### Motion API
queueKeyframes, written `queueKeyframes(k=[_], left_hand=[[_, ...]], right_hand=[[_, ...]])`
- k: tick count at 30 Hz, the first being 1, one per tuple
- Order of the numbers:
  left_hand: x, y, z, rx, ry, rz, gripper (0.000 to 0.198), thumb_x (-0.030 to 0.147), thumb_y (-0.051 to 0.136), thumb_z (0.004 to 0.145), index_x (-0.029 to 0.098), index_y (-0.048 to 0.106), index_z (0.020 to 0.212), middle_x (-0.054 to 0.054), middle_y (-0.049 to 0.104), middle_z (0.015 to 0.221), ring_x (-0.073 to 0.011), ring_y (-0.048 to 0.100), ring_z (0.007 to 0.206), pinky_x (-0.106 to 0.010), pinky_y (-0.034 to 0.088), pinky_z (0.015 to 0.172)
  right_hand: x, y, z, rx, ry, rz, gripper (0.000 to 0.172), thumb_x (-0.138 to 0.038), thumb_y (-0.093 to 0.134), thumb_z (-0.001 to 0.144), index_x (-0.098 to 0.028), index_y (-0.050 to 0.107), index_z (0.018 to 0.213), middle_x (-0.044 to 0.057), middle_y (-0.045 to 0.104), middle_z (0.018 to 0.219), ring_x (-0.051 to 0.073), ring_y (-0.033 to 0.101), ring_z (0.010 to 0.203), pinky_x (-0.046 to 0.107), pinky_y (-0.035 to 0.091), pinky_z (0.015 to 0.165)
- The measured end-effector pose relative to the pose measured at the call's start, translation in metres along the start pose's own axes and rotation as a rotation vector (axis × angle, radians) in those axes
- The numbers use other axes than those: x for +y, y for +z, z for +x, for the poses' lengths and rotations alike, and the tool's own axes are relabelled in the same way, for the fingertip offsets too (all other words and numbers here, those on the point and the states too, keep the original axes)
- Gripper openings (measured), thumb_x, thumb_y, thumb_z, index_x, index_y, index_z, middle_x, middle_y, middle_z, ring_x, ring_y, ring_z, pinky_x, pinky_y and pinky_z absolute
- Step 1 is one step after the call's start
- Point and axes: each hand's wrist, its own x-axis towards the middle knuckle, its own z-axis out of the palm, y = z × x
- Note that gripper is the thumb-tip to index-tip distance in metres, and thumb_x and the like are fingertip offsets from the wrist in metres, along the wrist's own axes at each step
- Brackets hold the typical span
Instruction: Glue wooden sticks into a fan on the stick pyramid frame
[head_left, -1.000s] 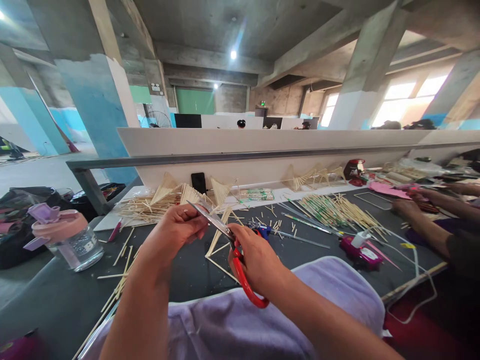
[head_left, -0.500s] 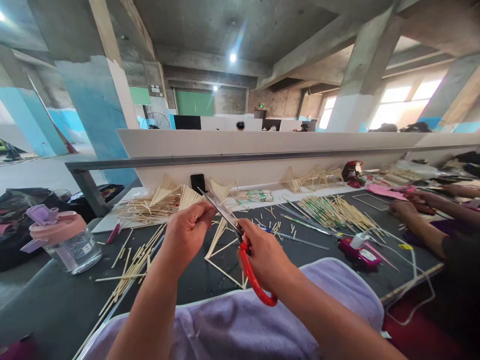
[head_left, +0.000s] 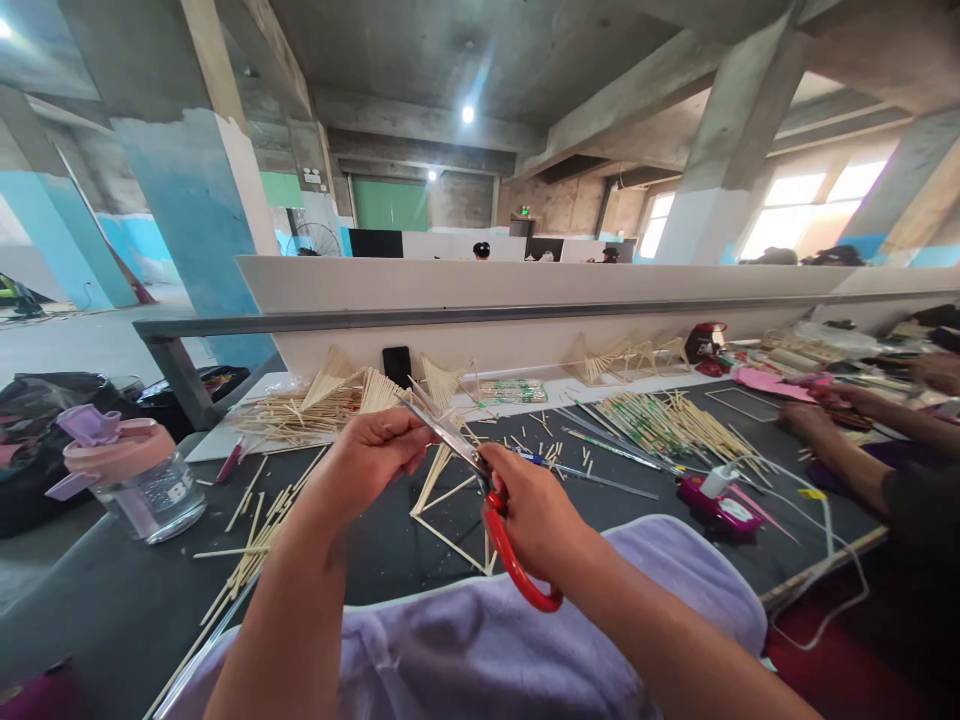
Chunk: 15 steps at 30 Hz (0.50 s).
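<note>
My right hand [head_left: 529, 500] is closed around a pair of scissors with red handles [head_left: 517, 565]. The blades point up and to the left, their tips slightly apart. Beside the blades, my left hand [head_left: 379, 450] is closed in a pinch, its fingertips touching or almost touching the metal; whatever it pinches is too small or hidden to make out. Under the hands, on the dark table, lies an angular frame of thin wooden sticks [head_left: 450, 540], partly covered by my right hand and the scissors. Short cut stick pieces [head_left: 551, 455] are scattered just behind.
A lilac cloth [head_left: 675, 570] covers the near edge. Loose sticks [head_left: 251, 560] and a water bottle [head_left: 146, 490] stand left. Stick bundles [head_left: 652, 430], a magenta glue bottle [head_left: 720, 505] and a white cable [head_left: 829, 540] are right. A co-worker's hands [head_left: 817, 420] work at far right.
My left hand has shifted slightly right, its fingers nearer the blades. The scissors have turned a little and their tips sit slightly lower. The stick frame stays in place.
</note>
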Motion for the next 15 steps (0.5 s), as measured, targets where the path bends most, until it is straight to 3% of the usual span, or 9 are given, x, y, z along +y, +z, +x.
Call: queueKeyframes(k=[4, 6, 10, 15], left_hand=[[0.012, 0.008, 0.0, 0.154, 0.152, 0.247, 0.016, 0.031, 0.054, 0.081, 0.017, 0.063, 0.076, 0.002, 0.055, 0.062, -0.0089, 0.048, 0.059, -0.02, 0.037, 0.056], [0.017, 0.01, -0.001, 0.199, 0.183, 0.29, 0.016, 0.027, 0.053, 0.081, 0.017, 0.062, 0.074, 0.003, 0.054, 0.061, -0.0087, 0.047, 0.059, -0.02, 0.036, 0.057], [0.021, 0.007, -0.004, 0.16, 0.174, 0.234, 0.024, 0.026, 0.051, 0.083, 0.015, 0.055, 0.061, 0.003, 0.048, 0.057, -0.0076, 0.043, 0.056, -0.019, 0.034, 0.055], [0.013, -0.001, -0.002, 0.038, 0.073, 0.082, 0.031, 0.034, 0.053, 0.082, 0.015, 0.052, 0.059, 0.004, 0.043, 0.054, -0.0056, 0.035, 0.048, -0.019, 0.026, 0.046]], right_hand=[[0.002, -0.001, 0.004, 0.008, 0.044, 0.014, 0.036, -0.006, 0.045, 0.065, -0.021, 0.05, 0.098, -0.001, 0.055, 0.075, 0.011, 0.043, 0.06, 0.022, 0.029, 0.056], [0.001, -0.003, 0.005, 0.008, 0.04, 0.002, 0.039, -0.006, 0.047, 0.066, -0.021, 0.05, 0.102, 0.0, 0.055, 0.078, 0.011, 0.044, 0.062, 0.021, 0.03, 0.057], [0.001, -0.003, 0.003, 0.016, 0.019, -0.019, 0.045, -0.007, 0.049, 0.068, -0.023, 0.047, 0.11, 0.001, 0.056, 0.085, 0.011, 0.046, 0.065, 0.022, 0.032, 0.06], [0.002, 0.002, 0.0, 0.026, -0.003, -0.012, 0.047, -0.007, 0.048, 0.07, -0.023, 0.046, 0.113, 0.002, 0.057, 0.087, 0.013, 0.048, 0.068, 0.023, 0.035, 0.063]])
